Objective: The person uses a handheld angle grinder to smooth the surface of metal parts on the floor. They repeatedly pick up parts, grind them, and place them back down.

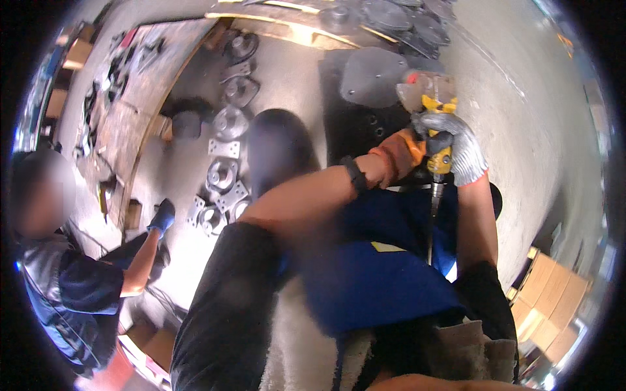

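My right hand [464,151], in a pale grey knitted glove, is wrapped round the yellow body of a power grinder [441,161]. An air coupling and hose [436,195] run from its rear end back toward my lap. From the left my left hand [399,156], in an orange glove below a black wristband, grips the same grinder; its fingertips are partly hidden. The grinder's front end, with a guard [427,91], lies over the right edge of a flat dark metal plate [373,77] with holes. Whether it touches the plate I cannot tell.
Round flanged metal parts [229,124] stand in a row on the floor at left. More plates [391,19] lie on a wooden pallet [287,27] at the far side. A co-worker [72,287] sits left beside a wooden bench [153,78]. Cardboard boxes [551,296] stand at right.
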Demonstrator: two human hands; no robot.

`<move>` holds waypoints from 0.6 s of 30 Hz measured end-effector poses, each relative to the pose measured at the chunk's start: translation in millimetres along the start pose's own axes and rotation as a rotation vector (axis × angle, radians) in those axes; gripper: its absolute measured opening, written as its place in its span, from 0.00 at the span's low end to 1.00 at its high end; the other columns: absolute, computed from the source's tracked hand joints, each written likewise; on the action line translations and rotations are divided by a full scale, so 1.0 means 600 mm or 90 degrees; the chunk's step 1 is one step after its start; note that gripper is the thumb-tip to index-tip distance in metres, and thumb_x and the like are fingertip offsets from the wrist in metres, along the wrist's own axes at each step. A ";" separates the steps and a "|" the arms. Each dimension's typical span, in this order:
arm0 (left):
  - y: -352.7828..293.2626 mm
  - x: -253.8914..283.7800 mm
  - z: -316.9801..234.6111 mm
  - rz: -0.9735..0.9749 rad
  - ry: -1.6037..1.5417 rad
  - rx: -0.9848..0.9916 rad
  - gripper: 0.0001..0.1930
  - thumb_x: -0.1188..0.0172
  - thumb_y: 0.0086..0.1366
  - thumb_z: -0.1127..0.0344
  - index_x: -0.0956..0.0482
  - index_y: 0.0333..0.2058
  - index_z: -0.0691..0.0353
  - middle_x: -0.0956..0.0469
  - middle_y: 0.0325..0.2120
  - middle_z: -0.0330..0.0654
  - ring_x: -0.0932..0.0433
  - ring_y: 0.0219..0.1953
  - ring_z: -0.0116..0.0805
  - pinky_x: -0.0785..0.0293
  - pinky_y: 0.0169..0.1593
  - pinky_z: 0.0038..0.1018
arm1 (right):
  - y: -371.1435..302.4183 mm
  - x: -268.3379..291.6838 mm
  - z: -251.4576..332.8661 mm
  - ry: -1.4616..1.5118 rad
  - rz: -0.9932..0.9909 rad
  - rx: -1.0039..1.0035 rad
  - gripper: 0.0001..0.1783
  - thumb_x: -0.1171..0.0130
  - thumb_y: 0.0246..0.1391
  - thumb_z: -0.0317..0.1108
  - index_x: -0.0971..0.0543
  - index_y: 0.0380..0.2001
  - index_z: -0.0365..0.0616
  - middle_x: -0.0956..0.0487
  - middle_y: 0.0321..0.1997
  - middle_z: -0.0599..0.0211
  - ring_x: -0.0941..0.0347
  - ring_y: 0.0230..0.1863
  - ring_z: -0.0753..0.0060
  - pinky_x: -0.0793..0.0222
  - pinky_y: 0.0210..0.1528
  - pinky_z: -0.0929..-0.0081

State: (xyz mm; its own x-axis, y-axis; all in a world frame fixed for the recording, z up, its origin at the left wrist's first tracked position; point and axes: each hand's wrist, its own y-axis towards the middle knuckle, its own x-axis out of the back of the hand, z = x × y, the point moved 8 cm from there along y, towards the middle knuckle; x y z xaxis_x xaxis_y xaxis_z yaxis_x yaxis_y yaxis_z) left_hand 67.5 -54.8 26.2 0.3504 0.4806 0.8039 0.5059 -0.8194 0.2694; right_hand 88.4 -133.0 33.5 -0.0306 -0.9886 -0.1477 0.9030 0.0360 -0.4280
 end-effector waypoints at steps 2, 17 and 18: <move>-0.002 0.012 0.003 -0.127 -0.029 -0.034 0.26 0.54 0.61 0.70 0.39 0.59 0.50 0.34 0.57 0.44 0.33 0.57 0.44 0.39 0.61 0.31 | 0.003 -0.002 0.007 -0.024 -0.007 0.043 0.14 0.48 0.55 0.36 0.22 0.37 0.34 0.22 0.35 0.61 0.25 0.37 0.69 0.29 0.42 0.78; -0.028 0.015 0.039 0.147 0.171 0.161 0.15 0.53 0.62 0.64 0.25 0.45 0.58 0.23 0.43 0.46 0.24 0.45 0.43 0.30 0.50 0.34 | 0.073 -0.079 0.004 -0.048 0.042 -0.040 0.15 0.38 0.47 0.37 0.21 0.34 0.36 0.21 0.31 0.65 0.25 0.31 0.74 0.29 0.37 0.80; -0.019 0.028 0.048 0.106 0.170 0.193 0.15 0.52 0.61 0.64 0.24 0.45 0.58 0.23 0.43 0.45 0.24 0.45 0.43 0.30 0.49 0.34 | 0.087 -0.079 0.007 -0.046 0.042 -0.038 0.13 0.39 0.47 0.36 0.21 0.32 0.36 0.22 0.29 0.66 0.26 0.30 0.75 0.30 0.37 0.81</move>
State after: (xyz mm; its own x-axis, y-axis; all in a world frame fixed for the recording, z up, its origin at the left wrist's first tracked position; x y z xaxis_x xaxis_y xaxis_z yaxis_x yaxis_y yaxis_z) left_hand 90.4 -28.1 21.2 0.2510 0.2191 0.9429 0.6824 -0.7309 -0.0118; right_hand 138.5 -84.8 21.8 0.0612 -0.9916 -0.1140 0.8751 0.1082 -0.4717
